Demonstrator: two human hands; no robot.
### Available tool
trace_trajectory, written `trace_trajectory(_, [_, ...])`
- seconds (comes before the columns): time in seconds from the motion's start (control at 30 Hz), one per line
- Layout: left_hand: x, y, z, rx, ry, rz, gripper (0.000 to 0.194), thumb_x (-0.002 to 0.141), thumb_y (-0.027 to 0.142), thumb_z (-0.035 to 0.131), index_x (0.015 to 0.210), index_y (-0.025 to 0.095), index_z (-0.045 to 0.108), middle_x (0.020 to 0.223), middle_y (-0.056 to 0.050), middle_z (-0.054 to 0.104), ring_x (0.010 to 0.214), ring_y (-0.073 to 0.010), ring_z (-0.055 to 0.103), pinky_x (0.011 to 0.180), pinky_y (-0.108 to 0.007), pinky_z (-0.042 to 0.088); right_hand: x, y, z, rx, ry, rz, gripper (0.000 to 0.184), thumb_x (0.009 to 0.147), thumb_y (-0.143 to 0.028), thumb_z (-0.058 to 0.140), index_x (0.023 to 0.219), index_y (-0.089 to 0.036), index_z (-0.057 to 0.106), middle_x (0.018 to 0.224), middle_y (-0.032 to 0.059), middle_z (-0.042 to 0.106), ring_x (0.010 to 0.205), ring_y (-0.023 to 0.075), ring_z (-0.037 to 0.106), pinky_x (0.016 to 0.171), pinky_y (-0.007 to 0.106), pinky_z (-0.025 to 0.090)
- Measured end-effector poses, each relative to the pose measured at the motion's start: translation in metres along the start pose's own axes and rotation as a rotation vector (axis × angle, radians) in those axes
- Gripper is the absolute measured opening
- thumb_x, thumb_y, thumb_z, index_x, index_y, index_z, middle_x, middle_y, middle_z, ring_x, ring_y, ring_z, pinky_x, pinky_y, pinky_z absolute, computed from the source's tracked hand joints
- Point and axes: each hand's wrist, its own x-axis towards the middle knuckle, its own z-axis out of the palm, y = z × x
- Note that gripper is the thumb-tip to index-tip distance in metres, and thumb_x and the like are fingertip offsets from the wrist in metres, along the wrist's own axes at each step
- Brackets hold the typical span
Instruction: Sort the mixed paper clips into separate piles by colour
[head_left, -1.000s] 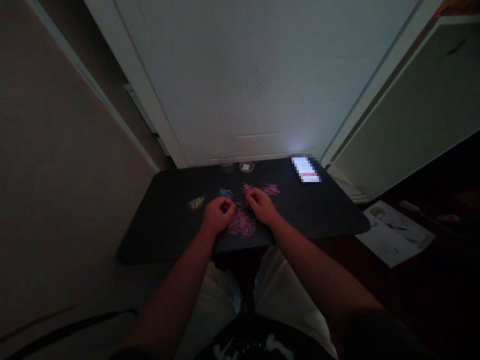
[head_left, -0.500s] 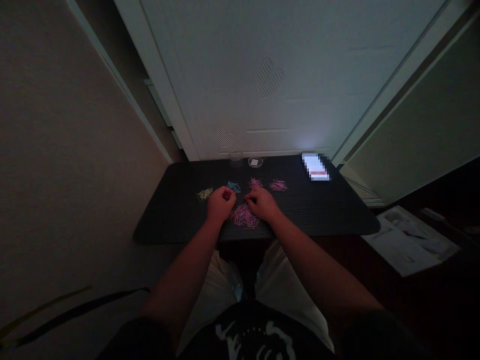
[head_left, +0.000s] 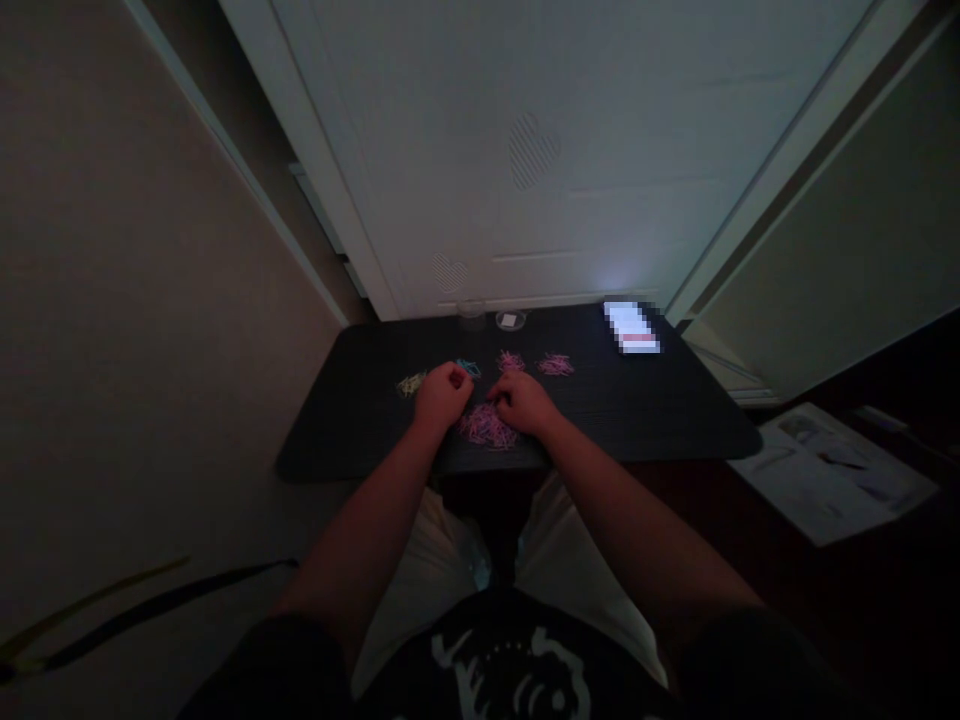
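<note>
A mixed pile of thin, mostly pink and purple stick-like pieces [head_left: 487, 428] lies near the table's front edge. My left hand [head_left: 442, 395] is curled closed at the pile's upper left, between a pale yellow heap [head_left: 410, 384] and a blue heap [head_left: 468, 368]. At the pile's upper right, my right hand [head_left: 525, 403] has its fingers pinched together. Anything held in either hand is too small and dark to make out. Beyond my right hand lie a pink heap [head_left: 511, 361] and a pinkish-purple heap [head_left: 556, 365].
The dark table [head_left: 645, 420] stands against a white panel with heart patterns. Along its back edge are a clear round container [head_left: 472, 316], a clear lid [head_left: 511, 320] with a white square, and a lit phone [head_left: 631, 327]. Papers [head_left: 832, 470] lie on the floor at right.
The view has tilted slightly. My left hand has shifted a little up toward the blue heap, covering more of it. My right hand stays near the mixed pile's upper right.
</note>
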Motion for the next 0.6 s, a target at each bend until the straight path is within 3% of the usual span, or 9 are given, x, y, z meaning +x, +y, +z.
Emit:
trace_trajectory(0.27, [0.038, 0.003, -0.020, 0.309, -0.146, 0.014, 0.013, 0.074, 0.027, 0.058, 0.079, 0.019, 0.067, 0.080, -0.006, 0.069, 0.072, -0.0180, 0.060, 0.067, -0.028, 0.044, 0.000, -0.002, -0.002, 0.006, 0.001, 0.011, 0.013, 0.070, -0.014, 0.057, 0.074, -0.018, 0.069, 0.080, 0.0060, 0.063, 0.081, 0.0193, 0.057, 0.080, 0.032, 0.044])
trace_trajectory(0.6, [0.050, 0.005, -0.010, 0.186, -0.180, 0.116, 0.018, 0.076, 0.027, 0.055, 0.083, 0.019, 0.069, 0.082, -0.004, 0.070, 0.073, -0.0149, 0.060, 0.067, -0.024, 0.044, -0.002, -0.001, -0.002, 0.118, 0.066, 0.033, 0.012, 0.069, -0.012, 0.054, 0.071, -0.018, 0.065, 0.074, 0.0029, 0.060, 0.073, 0.0156, 0.053, 0.072, 0.028, 0.041])
